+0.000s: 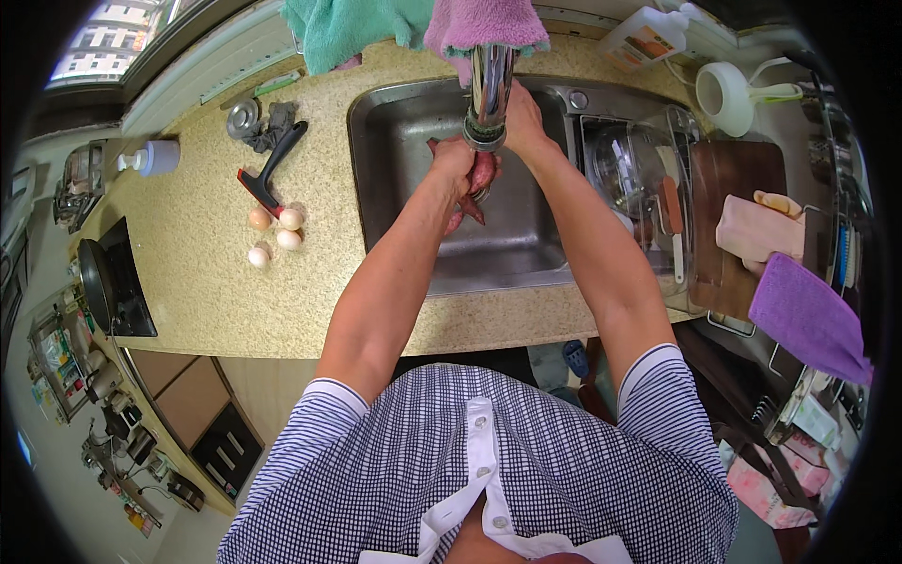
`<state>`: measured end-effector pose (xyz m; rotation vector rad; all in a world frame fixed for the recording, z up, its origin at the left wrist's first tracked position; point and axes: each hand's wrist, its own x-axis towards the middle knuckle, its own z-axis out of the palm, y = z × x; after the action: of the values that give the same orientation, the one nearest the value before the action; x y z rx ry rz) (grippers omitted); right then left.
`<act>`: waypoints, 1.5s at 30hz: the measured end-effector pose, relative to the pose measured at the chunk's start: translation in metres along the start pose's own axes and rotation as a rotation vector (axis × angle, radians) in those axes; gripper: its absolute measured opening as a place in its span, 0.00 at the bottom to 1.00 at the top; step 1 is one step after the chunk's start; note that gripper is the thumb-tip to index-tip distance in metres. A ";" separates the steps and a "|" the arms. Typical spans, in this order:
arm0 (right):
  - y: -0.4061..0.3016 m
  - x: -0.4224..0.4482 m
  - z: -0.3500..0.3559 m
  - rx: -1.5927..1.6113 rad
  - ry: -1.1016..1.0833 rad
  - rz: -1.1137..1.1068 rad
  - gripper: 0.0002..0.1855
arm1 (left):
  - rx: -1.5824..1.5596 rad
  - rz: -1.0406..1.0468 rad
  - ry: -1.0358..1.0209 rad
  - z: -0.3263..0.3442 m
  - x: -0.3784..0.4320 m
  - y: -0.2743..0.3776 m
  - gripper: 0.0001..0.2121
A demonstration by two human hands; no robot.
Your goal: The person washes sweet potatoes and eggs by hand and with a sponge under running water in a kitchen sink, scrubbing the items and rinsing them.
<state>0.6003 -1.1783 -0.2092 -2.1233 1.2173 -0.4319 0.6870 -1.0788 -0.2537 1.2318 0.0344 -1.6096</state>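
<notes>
My left hand is over the stainless steel sink basin, closed around a red-skinned root that looks like a sweet potato. More reddish roots show just below that hand, and I cannot tell whether it grips them too. Directly above hangs the end of the chrome faucet spout, partly covering the grip. My right hand reaches behind the spout near the sink's back edge. Its fingers are hidden, so what it touches cannot be made out.
Several eggs and a black-handled squeegee lie on the speckled counter at left. A dish rack stands right of the basin, beside a brown cutting board. A pink towel drapes over the faucet.
</notes>
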 end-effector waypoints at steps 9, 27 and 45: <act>0.009 -0.033 0.023 0.230 -0.071 0.011 0.19 | -0.139 0.128 0.120 -0.008 0.012 -0.003 0.09; -0.024 -0.063 0.046 0.301 -0.088 0.249 0.19 | -0.124 0.156 0.210 -0.036 -0.012 -0.044 0.08; -0.010 -0.067 0.065 0.280 -0.080 0.037 0.14 | -0.223 0.084 0.152 -0.043 -0.018 -0.035 0.10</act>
<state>0.6083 -1.0937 -0.2482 -1.8597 1.0813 -0.4673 0.6886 -1.0267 -0.2795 1.1632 0.2487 -1.3970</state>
